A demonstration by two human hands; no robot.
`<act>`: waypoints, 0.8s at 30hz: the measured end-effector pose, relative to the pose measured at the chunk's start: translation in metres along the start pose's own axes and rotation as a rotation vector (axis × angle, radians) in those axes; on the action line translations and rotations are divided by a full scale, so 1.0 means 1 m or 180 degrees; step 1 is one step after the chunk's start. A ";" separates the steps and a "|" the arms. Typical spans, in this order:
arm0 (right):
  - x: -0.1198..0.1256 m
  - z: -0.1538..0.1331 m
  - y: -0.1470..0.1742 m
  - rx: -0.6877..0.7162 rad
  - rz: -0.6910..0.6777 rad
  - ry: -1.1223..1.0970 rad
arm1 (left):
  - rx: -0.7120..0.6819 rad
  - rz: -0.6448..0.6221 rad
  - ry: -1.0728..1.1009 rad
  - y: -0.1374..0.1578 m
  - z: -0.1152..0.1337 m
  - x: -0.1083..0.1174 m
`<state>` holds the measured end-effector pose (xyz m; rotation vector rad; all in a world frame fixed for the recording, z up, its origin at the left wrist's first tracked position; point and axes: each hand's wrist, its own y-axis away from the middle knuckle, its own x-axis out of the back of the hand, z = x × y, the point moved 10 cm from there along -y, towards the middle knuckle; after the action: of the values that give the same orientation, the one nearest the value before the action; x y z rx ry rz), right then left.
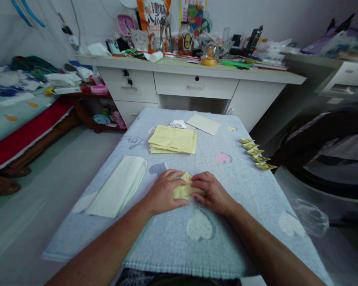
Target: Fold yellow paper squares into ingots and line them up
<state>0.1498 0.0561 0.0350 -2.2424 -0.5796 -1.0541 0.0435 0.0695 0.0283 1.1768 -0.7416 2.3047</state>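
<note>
A small folded sheet of yellow paper (183, 192) lies on the cloth-covered table between my hands, with a pointed peak at its top. My left hand (169, 190) grips its left side, fingers curved over it and thumb along the near edge. On the right side, my right hand (210, 192) presses the paper with bent fingers. Beyond them sits a stack of yellow paper sheets (173, 139). Several folded yellow paper pieces (254, 152) stand in a row along the table's right edge.
A folded white paper bundle (119, 186) lies to the left. At the far end are a cream card (203, 124) and a crumpled white tissue (178, 124). A cluttered white desk (197, 85) stands behind the table, with a washing machine (343, 85) at right and a bed (20, 119) at left.
</note>
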 end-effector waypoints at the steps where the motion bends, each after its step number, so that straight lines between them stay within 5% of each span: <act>1: 0.000 0.000 0.000 -0.0006 -0.0026 0.0025 | -0.0001 0.0014 -0.0004 0.000 0.002 0.001; 13: -0.003 0.001 0.001 -0.0094 -0.0025 0.0219 | -0.0104 -0.0200 0.0053 0.000 0.010 -0.005; 24: 0.003 0.020 0.000 -0.0526 0.0198 -0.0153 | 0.0245 -0.0456 -0.0143 0.002 -0.008 -0.009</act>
<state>0.1624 0.0695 0.0272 -2.4185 -0.4541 -1.0534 0.0424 0.0712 0.0164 1.2766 -0.5688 2.2122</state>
